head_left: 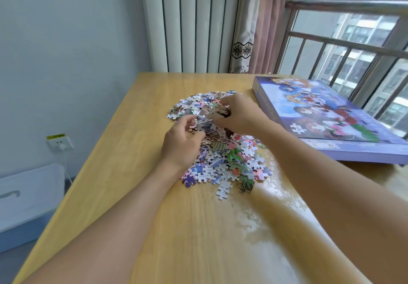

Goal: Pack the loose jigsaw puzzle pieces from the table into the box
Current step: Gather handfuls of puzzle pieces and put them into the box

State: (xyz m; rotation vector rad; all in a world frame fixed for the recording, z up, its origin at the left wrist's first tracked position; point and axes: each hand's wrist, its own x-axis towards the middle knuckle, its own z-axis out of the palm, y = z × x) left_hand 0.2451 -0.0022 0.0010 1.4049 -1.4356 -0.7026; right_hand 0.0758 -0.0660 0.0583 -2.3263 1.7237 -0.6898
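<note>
Your hands dig in the puzzle pieces (223,151).
Your left hand (181,142) and right hand (238,113) both curl round clumps; fingertips hidden, box (331,115) cut off.

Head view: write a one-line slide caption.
Both hands, left hand and right hand, gather puzzle pieces on the wooden table beside the closed box.

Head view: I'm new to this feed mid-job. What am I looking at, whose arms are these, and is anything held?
There is no machine here. One camera sits on a person's head and looks down at their two bare arms. On the wooden table lies a heap of loose puzzle pieces. The left hand and right hand both curl into the heap, their grip closed on a clump of pieces lifted between them. The puzzle box lies to the right, near the window, with its printed lid on, so nothing is packed yet.
</note>
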